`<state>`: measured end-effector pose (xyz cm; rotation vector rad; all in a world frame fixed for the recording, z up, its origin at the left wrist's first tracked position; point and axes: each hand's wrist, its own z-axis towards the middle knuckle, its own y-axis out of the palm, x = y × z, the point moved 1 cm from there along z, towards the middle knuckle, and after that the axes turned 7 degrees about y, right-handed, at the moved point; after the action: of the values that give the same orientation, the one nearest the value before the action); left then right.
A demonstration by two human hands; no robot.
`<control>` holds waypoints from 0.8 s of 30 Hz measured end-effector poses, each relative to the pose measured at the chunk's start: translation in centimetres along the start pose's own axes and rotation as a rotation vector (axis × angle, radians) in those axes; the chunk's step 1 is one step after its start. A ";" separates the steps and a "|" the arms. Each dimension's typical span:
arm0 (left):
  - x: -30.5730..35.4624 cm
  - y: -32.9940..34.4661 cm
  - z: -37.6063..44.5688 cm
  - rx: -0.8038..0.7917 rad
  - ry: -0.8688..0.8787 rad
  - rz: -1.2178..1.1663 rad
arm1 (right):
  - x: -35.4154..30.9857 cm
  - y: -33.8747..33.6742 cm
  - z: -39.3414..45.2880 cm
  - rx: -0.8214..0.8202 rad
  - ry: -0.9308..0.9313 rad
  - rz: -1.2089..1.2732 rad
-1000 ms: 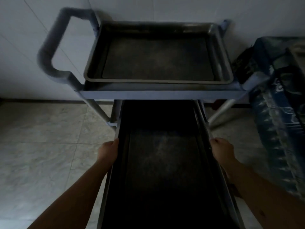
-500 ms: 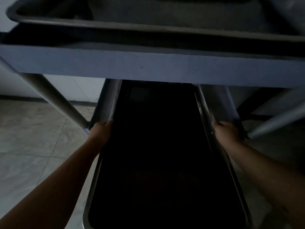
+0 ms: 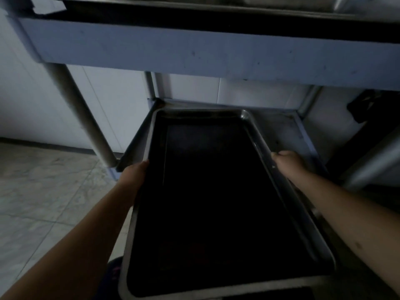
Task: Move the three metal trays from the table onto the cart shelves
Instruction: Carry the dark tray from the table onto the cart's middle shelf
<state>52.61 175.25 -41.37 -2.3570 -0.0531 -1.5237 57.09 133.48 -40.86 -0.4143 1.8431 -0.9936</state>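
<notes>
A dark metal tray (image 3: 216, 202) lies lengthwise in front of me, its far end over the cart's middle shelf (image 3: 281, 128). My left hand (image 3: 135, 174) grips the tray's left rim and my right hand (image 3: 287, 161) grips its right rim. The tray sits toward the shelf's left side, with bare shelf showing to its right. Whether its far end touches the shelf I cannot tell. A second metal tray (image 3: 194, 5) rests on the cart's top shelf (image 3: 194, 53), seen only as a rim at the top edge.
The cart's round metal leg (image 3: 80, 113) slants down at the left. Another leg (image 3: 309, 100) stands at the back right. A tiled floor (image 3: 43, 191) spreads to the left, and a white wall (image 3: 108, 105) lies behind the cart. A dark object (image 3: 363, 107) sits at the right.
The view has dropped below the top shelf. Both hands have pushed the tray forward, and its far end now shows over the middle shelf.
</notes>
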 end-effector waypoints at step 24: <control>-3.4 3.9 -4.1 0.226 0.088 -0.334 | -5.2 0.1 4.8 0.099 -0.219 -0.526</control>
<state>48.38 170.83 -43.94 -2.1770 -0.5926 -1.6653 63.69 134.77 -38.89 -0.9398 1.5079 -1.3236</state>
